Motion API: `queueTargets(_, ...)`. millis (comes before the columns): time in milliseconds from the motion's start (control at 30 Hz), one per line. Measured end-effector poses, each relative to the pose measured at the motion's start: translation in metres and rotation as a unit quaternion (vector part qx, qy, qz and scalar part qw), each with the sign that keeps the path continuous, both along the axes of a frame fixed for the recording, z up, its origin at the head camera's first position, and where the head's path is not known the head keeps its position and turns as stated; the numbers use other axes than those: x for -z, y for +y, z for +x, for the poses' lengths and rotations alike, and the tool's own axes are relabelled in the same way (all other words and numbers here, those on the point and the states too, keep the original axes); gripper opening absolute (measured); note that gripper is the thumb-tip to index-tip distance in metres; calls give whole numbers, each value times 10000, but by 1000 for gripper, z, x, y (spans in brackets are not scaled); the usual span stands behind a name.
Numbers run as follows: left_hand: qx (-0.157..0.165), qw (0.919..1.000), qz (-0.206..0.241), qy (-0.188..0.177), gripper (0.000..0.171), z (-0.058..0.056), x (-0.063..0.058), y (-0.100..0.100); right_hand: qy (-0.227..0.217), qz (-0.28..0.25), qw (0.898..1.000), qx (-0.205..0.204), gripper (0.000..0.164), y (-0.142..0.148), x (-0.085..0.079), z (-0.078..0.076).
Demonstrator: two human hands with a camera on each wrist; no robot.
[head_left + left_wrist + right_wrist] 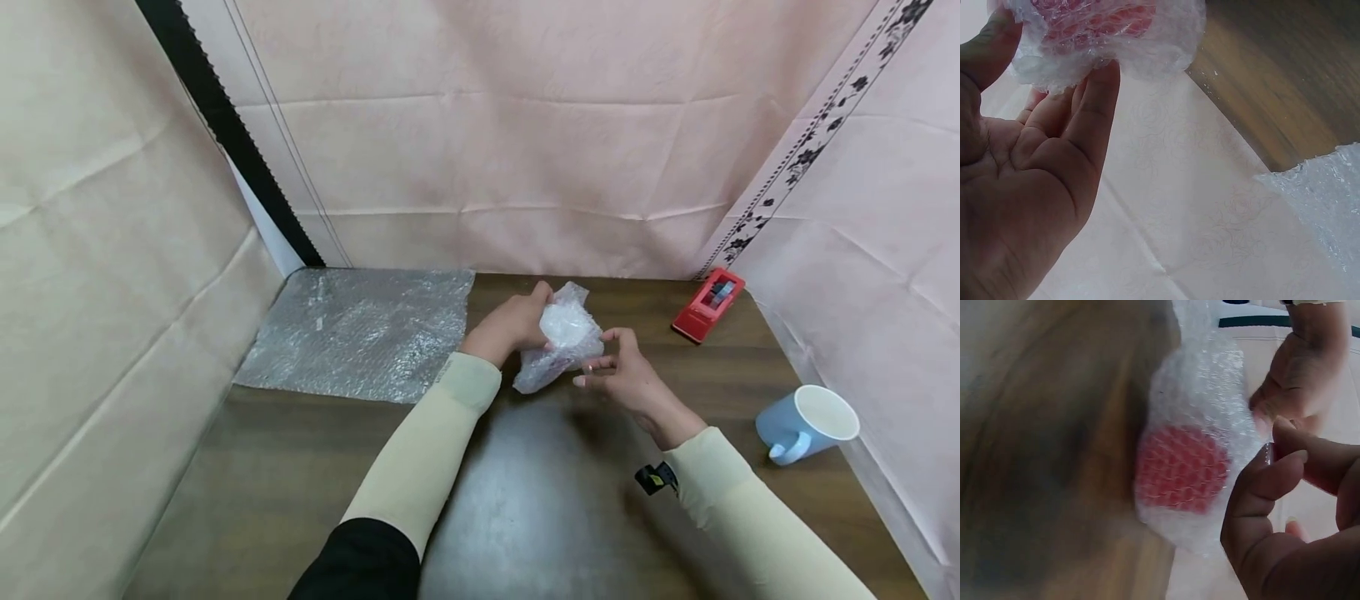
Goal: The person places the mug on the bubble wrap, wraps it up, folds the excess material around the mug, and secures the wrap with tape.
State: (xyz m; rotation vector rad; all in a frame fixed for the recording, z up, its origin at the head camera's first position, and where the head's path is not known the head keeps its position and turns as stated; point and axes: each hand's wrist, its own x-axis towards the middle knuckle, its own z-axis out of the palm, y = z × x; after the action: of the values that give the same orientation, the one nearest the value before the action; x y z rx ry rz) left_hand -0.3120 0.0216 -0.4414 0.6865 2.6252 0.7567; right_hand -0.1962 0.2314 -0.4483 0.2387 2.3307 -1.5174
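Observation:
A bundle of clear bubble wrap [568, 327] is raised over the table's far part. Something red [1183, 469] with a rounded outline shows through the wrap; its kind is hidden. My left hand [516, 323] holds the bundle from its left side, thumb and fingers around the wrap [1110, 44]. Beside the bundle's right edge is my right hand [628, 379], fingers bent and loosely spread. Its fingertips [1288, 472] come right up to the wrap's edge in the right wrist view, with nothing visible held between them.
A flat bubble wrap sheet [367, 333] lies at the table's back left. At the back right stands a red tape dispenser [708, 305]. A light blue mug [806, 423] is near the right edge. Pink cloth walls [487, 167] enclose the wooden table [300, 467].

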Motion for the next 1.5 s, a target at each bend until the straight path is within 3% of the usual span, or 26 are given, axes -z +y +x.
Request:
queueTargets(133,18,10000,15,90,77,-3,-4,1,168,267,9994,-134,69,4,8,-3)
queueTargets(300,68,9998,91,137,77,-6,-5,-5,885,828,9915,-481,42,9,27,-23)
queueTargets(433,159,9997,165,92,79,-3,-3,-7,1516,1544,9760,-232,40,7,40,-33)
queueTargets(600,248,9995,154,107,79,-1,-2,-2,2075,2065,9558,280,41,1,51,-32)
queueTargets(667,273,9994,131,137,79,-1,-2,-1,2273,2470,9412,369,40,-1,54,-32)
queueTargets(767,291,9994,92,149,78,-1,-1,0,2259,3078,9236,341,41,0,56,-33)
queueTargets(833,279,9995,76,119,78,-1,0,0,2175,3310,9180,202,43,0,56,-35)
queueTargets(1100,187,9996,191,-59,77,-1,11,-2,2028,3440,9166,-168,52,1,64,-51)
queueTargets(1367,143,9994,305,61,75,2,17,-5,1476,3756,9143,-331,67,14,60,-46)
queueTargets(1500,238,9987,450,46,76,3,19,-9,1188,3677,9218,-324,59,28,49,-37)
